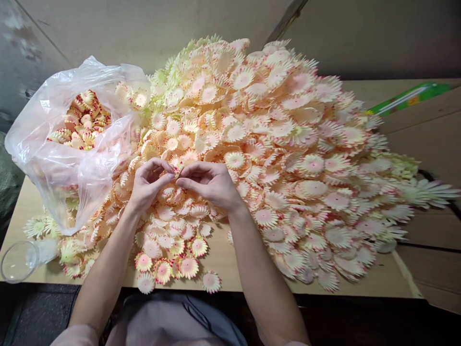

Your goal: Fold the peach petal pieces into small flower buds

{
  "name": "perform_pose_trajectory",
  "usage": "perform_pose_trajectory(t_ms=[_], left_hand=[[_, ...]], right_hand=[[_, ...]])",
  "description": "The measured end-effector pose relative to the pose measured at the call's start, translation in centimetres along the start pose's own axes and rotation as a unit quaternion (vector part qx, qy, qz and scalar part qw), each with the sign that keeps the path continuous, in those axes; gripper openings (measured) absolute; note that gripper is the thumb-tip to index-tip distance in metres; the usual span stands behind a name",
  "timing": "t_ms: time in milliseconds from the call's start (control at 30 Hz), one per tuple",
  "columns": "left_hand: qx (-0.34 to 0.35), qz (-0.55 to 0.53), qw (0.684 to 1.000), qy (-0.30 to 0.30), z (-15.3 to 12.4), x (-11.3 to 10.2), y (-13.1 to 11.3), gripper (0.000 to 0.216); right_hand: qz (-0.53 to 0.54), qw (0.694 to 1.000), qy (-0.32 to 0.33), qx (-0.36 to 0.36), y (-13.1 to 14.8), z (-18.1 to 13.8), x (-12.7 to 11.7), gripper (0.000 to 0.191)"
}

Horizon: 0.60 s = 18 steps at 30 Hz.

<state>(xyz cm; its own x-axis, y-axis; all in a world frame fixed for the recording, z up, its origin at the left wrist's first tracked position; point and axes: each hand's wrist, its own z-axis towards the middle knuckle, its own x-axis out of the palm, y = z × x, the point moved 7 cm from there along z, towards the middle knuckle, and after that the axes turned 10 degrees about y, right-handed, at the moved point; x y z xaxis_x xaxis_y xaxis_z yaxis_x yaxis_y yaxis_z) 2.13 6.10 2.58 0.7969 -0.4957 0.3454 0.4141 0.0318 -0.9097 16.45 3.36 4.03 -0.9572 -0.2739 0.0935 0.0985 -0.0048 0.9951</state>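
My left hand (149, 181) and my right hand (212, 183) meet over the near left side of a big heap of artificial flower petal discs (252, 129). Thumb and fingertips of both hands are pinched close together on a small pale flower petal piece with pink tips (177, 169). It is mostly covered by the fingers, so its exact shape is hard to make out. Below the hands, several loose flower discs (188, 267) with pink centres and edges lie near the table's front edge.
A translucent plastic bag (39, 139) on the left holds curled petal pieces with dark pink tips (86, 117). At the front left corner lies a clear plastic cup (19, 262). A green packet (410, 98) is behind the heap at right. The wooden table (360, 278) stands against a wall.
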Motion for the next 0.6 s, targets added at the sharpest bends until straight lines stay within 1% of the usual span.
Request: perform_pose_trajectory(t_ms=[333, 600], left_hand=[[0.008, 0.011, 1.000, 0.012, 0.02, -0.04, 0.04, 0.016], [-0.004, -0.005, 1.000, 0.003, 0.01, -0.10, 0.04, 0.018]], right_hand=[[-0.065, 0.998, -0.002, -0.026, 0.46, -0.04, 0.30, 0.024], [-0.034, 0.999, 0.001, -0.013, 0.14, -0.11, 0.13, 0.025]])
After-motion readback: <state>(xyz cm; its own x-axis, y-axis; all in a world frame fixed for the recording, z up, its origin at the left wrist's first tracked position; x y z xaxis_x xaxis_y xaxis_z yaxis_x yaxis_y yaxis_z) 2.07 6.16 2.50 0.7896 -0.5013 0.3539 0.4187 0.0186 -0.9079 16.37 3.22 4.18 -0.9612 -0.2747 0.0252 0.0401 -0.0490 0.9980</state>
